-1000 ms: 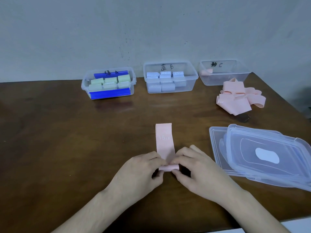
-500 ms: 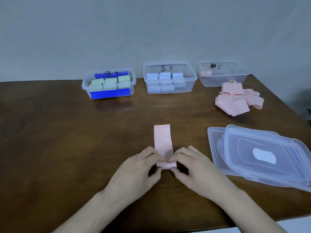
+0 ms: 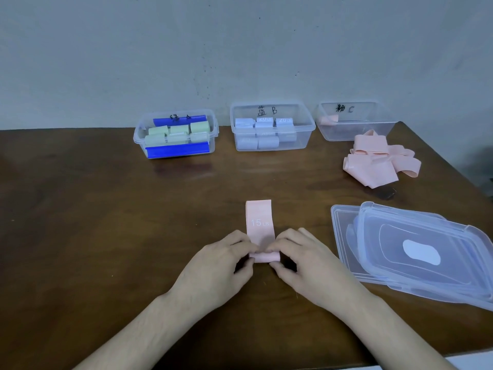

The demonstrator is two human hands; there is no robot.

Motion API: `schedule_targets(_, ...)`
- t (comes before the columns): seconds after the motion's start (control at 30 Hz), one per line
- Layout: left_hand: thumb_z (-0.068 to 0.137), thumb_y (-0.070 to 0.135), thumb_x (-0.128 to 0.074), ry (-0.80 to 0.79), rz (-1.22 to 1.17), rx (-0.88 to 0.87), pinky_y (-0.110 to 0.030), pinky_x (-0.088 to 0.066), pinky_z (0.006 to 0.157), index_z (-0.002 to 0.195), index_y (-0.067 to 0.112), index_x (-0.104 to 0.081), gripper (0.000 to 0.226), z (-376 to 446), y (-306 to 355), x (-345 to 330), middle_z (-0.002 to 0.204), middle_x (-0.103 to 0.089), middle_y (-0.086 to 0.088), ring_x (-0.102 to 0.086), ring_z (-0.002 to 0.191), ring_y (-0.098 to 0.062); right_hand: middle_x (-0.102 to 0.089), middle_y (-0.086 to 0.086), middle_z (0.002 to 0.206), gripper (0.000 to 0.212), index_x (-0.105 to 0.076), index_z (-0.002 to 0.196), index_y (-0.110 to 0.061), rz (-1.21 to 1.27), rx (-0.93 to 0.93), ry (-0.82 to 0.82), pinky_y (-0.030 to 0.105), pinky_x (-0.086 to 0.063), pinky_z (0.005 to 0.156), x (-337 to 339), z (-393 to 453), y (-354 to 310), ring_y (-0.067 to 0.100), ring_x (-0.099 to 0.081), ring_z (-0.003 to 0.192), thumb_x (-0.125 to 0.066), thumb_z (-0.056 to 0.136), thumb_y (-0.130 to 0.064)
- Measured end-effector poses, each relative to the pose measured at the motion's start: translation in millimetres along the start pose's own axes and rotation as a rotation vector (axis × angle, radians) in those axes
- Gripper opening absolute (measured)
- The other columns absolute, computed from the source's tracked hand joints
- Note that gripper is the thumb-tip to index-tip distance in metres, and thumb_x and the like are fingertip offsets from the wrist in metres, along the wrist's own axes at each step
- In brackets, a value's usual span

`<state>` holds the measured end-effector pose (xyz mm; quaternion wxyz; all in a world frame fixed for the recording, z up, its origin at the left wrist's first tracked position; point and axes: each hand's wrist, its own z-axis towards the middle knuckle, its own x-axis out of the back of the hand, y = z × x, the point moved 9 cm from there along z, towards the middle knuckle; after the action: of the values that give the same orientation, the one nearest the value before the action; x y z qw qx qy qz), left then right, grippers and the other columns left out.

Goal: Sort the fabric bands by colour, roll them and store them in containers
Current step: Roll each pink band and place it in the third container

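Observation:
A pink band (image 3: 260, 222) marked 15 LB lies flat on the wooden table (image 3: 93, 222), its near end rolled into a small coil. My left hand (image 3: 221, 265) pinches the coil's left end and my right hand (image 3: 301, 260) pinches its right end. A heap of loose pink bands (image 3: 378, 161) lies at the right rear. Behind it stands the clear container C (image 3: 357, 129) with one pink roll (image 3: 329, 120) in its left corner. Container B (image 3: 272, 140) holds several pale blue rolls. Container A (image 3: 149, 140) holds several green rolls.
Clear plastic lids (image 3: 416, 252) are stacked to the right of my hands. A small dark object (image 3: 385, 193) lies just in front of the pink heap. A grey wall runs behind the containers. The table's right edge slants in from the far corner.
The coil at the band's near end has grown a little thicker and the flat part has shortened. Both hands have stayed at the coil's ends.

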<state>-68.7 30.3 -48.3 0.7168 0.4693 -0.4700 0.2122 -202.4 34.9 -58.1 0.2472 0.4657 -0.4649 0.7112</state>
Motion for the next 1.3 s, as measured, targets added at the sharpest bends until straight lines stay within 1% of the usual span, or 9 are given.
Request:
schedule_targets(0.17,0.095,0.030,-0.062,0.039,0.025,-0.047,-0.020,-0.054,0.070,0.115,0.033,-0.068,0.021,1.2,3.8,3.7,0.111,-0.055,0.019,-0.059,0.078,-0.004,-0.055,-0.025,0.112,0.022,-0.065,0.119,-0.038,0.001,0.008,-0.011,0.014,-0.037,0.083,0.0,6.7,3.6,0.002,-0.041,0.098,-0.056,0.100,-0.037)
schedule_targets(0.37,0.096,0.025,-0.060,0.056,0.049,-0.038,-0.020,-0.054,0.073,0.117,0.031,-0.069,0.023,8.9,-1.0,3.9,0.113,-0.059,0.018,-0.061,0.080,-0.005,-0.050,-0.026,0.115,0.028,-0.062,0.128,-0.040,-0.021,0.006,-0.009,0.019,-0.040,0.091,2.0,12.8,6.3,0.001,-0.040,0.103,-0.051,0.101,-0.039)
schedule_targets(0.53,0.100,0.029,-0.053,0.070,0.035,-0.032,-0.022,-0.053,0.078,0.122,0.030,-0.067,0.026,13.9,-6.7,3.6,0.117,-0.057,0.019,-0.062,0.091,-0.007,-0.051,-0.024,0.116,0.025,-0.062,0.121,-0.036,-0.005,0.011,-0.005,0.014,-0.038,0.084,3.6,14.6,3.8,0.002,-0.043,0.101,-0.062,0.096,-0.033)
schedule_targets(0.7,0.097,0.028,-0.057,0.103,0.045,-0.048,-0.022,-0.054,0.067,0.115,0.029,-0.069,0.021,14.3,-5.3,8.4,0.111,-0.054,0.019,-0.060,0.076,-0.006,-0.055,-0.024,0.115,0.019,-0.064,0.116,-0.034,0.004,0.004,-0.007,0.009,-0.034,0.079,3.7,21.1,7.5,-0.001,-0.043,0.099,-0.061,0.097,-0.032)
schedule_targets(0.83,0.094,0.032,-0.062,0.070,0.077,-0.077,-0.017,-0.053,0.067,0.115,0.032,-0.068,0.022,15.3,-3.6,6.4,0.110,-0.056,0.018,-0.056,0.073,-0.003,-0.056,-0.024,0.118,0.023,-0.063,0.121,-0.036,0.011,-0.005,-0.040,0.011,-0.036,0.086,2.3,26.7,11.7,0.000,-0.042,0.104,-0.056,0.099,-0.035)
schedule_targets(1.0,0.096,0.026,-0.061,0.079,0.089,-0.061,-0.017,-0.054,0.071,0.118,0.032,-0.068,0.024,20.8,-9.2,5.7,0.114,-0.058,0.019,-0.061,0.081,-0.004,-0.053,-0.023,0.125,0.031,-0.061,0.130,-0.037,-0.008,-0.016,-0.048,0.018,-0.041,0.097,4.4,31.1,12.8,0.001,-0.041,0.112,-0.053,0.101,-0.038)
schedule_targets(1.1,0.098,0.025,-0.057,0.086,0.076,-0.060,-0.022,-0.055,0.072,0.120,0.032,-0.067,0.026,24.1,-12.3,7.0,0.114,-0.058,0.019,-0.062,0.085,-0.006,-0.053,-0.024,0.120,0.028,-0.062,0.125,-0.038,0.010,0.012,-0.006,0.015,-0.041,0.089,7.8,31.4,10.0,0.003,-0.044,0.108,-0.059,0.098,-0.035)
schedule_targets(1.2,0.100,0.026,-0.054,0.082,0.077,-0.054,-0.022,-0.054,0.075,0.124,0.032,-0.065,0.028,27.0,-14.2,7.3,0.117,-0.057,0.019,-0.062,0.089,-0.006,-0.054,-0.023,0.119,0.026,-0.063,0.122,-0.037,0.009,0.006,-0.006,0.009,-0.035,0.084,6.1,33.2,11.3,0.001,-0.043,0.104,-0.063,0.096,-0.032)
schedule_targets(1.3,0.097,0.024,-0.058,0.107,0.067,-0.051,-0.019,-0.052,0.067,0.119,0.029,-0.068,0.024,26.8,-13.2,11.0,0.114,-0.056,0.019,-0.059,0.076,-0.006,-0.057,-0.020,0.118,0.025,-0.064,0.120,-0.034,0.003,0.007,0.013,0.014,-0.038,0.086,6.9,36.0,13.2,0.002,-0.043,0.103,-0.064,0.095,-0.031)
